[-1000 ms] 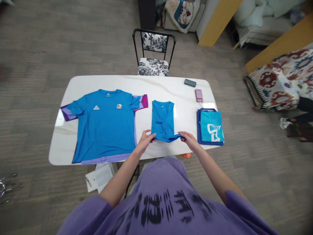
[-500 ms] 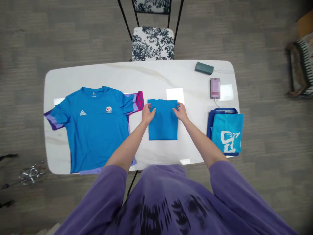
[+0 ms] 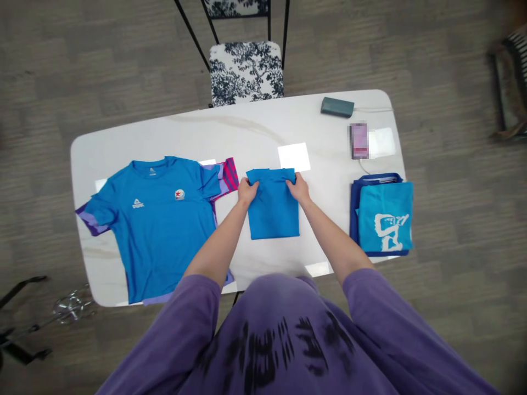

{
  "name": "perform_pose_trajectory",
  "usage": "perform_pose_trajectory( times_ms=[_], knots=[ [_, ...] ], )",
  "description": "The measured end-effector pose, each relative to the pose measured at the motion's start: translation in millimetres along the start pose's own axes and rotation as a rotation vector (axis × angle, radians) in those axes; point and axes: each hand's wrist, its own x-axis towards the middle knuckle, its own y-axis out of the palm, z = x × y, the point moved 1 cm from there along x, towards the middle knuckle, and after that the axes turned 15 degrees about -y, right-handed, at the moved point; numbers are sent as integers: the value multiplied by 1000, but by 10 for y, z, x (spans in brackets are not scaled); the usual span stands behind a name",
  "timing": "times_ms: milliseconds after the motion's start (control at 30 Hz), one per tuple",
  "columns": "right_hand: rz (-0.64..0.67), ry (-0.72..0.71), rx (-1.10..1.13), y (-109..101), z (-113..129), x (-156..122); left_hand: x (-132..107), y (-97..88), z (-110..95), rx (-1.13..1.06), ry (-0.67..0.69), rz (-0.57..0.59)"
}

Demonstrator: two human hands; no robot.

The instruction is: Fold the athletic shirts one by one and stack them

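Observation:
A blue T-shirt (image 3: 274,211), folded into a small square, lies in front of me at the middle of the table. My left hand (image 3: 247,191) is closed on its far left corner, thumb on top and fingers beneath. At the far right corner my right hand (image 3: 298,188) pinches the cloth in the same way. The far edge between the hands looks slightly creased. To the left, a blue short-sleeved T-shirt (image 3: 164,230) with white chest logos is spread flat over purple and pink shirts (image 3: 231,174), whose sleeves stick out.
At the table's right end is a stack of folded shirts (image 3: 385,214), a turquoise one on top. Beyond it lie a blurred-out phone (image 3: 359,141) and a dark grey box (image 3: 337,107) with a cable. A patterned chair (image 3: 247,71) stands behind the white table (image 3: 135,137).
Both hands have closed on the folded T-shirt's far corners, and its far edge has creased. My view has turned slightly, so the table appears tilted.

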Motion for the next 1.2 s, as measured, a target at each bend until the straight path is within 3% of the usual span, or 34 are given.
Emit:
perform_pose_trajectory(
  times_ms=[100, 200, 333, 467, 567, 667, 800, 900, 967, 1067, 1133, 1200],
  knots=[
    [-32, -96, 159, -170, 161, -400, -394, -144, 78, -103, 59, 102],
    [-86, -175, 258, -368, 349, -962, -897, -404, 275, -222, 145, 193],
    [-154, -235, 398, -635, 596, -1898, -1707, -839, 670, -397, 292, 275],
    [-207, -264, 460, -947, 776, -2935, -2629, -1214, 1103, -385, 395, 348],
    [-245, -303, 480, -1214, 856, -3708, -3289, -1349, 1393, -333, 438, 413],
    [-329, -302, 486, -1507, 877, -4424, -3862, -1285, 1587, -278, 462, 473],
    [-491, -240, 472, -2000, 757, -5236, -4507, -892, 1644, -212, 475, 584],
    [-587, -183, 412, -2493, 522, -5675, -4883, -444, 1548, -169, 465, 733],
    [-630, -149, 366, -2877, 304, -5821, -5055, -86, 1415, -147, 451, 846],
    [-667, -119, 285, -3512, -111, -5692, -5133, 592, 1068, -117, 447, 944],
    [-665, -121, 223, -3948, -456, -5312, -5024, 1167, 717, -115, 451, 945],
    [-637, -142, 168, -4348, -852, -4710, -4764, 1815, 298, -115, 453, 898]
  ],
)
